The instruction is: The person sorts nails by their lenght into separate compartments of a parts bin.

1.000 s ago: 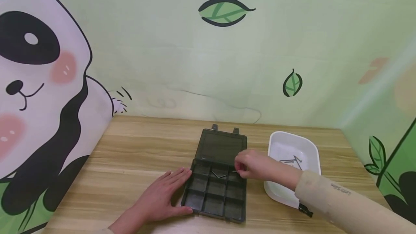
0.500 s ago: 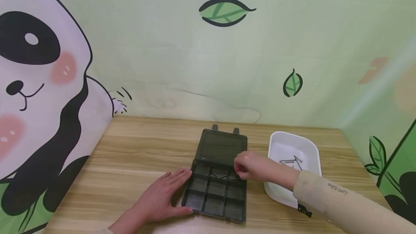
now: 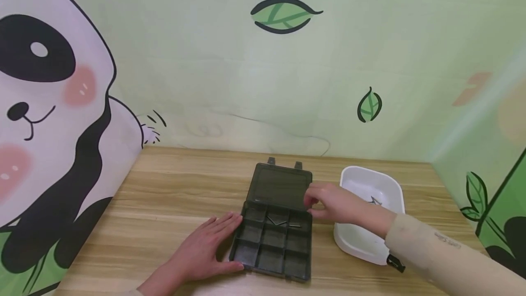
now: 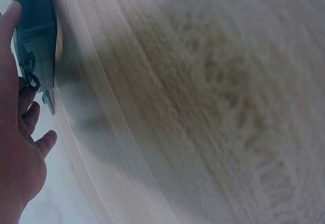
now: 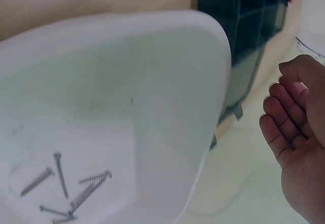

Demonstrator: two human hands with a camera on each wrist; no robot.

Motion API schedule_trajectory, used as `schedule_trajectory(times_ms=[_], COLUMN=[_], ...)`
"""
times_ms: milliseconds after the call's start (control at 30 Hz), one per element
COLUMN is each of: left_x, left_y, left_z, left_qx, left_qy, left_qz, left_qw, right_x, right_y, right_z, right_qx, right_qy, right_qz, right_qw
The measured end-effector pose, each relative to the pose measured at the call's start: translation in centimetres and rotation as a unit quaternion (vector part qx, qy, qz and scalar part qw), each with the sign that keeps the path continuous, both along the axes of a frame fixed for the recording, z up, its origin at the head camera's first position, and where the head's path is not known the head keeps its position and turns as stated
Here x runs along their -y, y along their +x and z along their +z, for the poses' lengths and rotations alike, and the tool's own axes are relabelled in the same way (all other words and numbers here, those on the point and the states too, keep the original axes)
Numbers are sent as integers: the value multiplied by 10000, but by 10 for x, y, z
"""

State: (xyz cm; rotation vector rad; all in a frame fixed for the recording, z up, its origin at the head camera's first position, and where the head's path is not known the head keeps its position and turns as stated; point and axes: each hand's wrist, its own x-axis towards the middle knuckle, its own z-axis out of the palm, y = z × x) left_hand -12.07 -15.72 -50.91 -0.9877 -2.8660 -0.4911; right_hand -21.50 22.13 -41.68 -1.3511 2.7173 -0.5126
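Note:
A dark see-through compartment box (image 3: 271, 272) lies on the table, its lid (image 3: 281, 184) folded back. My left hand (image 3: 201, 252) rests against its left side, fingers straight and thumb at the near corner. Two thin metal pieces (image 3: 277, 223) form a V in the back middle compartment. One short metal nail or screw (image 3: 295, 226) lies in the back right compartment. Over the box's right edge hovers my right hand (image 3: 339, 202); in the right wrist view its fingers (image 5: 277, 109) are loosely bent with nothing between them.
Right of the box stands a white tray (image 3: 349, 246) with a black part (image 3: 396, 263) at its near edge. Inside, in the right wrist view, lie several nails (image 5: 61, 177) and screws (image 5: 91, 189). A printed cloth backdrop (image 3: 213, 67) rises behind the wooden table (image 3: 176, 186).
My right hand has let go of the short metal piece, which now lies in the back right compartment, and has drawn slightly right. The left hand has stayed put.

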Motion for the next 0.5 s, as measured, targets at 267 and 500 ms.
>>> schedule_trajectory(times_ms=[267,500], left_x=[0,-1], left_y=[0,0], left_z=[-2,-3], left_qx=[-35,-138], left_qy=[28,81], left_qz=[11,13], left_qw=[10000,9999], right_x=[-28,-52], right_y=[-2,-4], right_z=[23,37], right_qx=[-270,-537], right_qy=[77,-26], right_qz=[-420,-634], right_qw=[9987,9965])
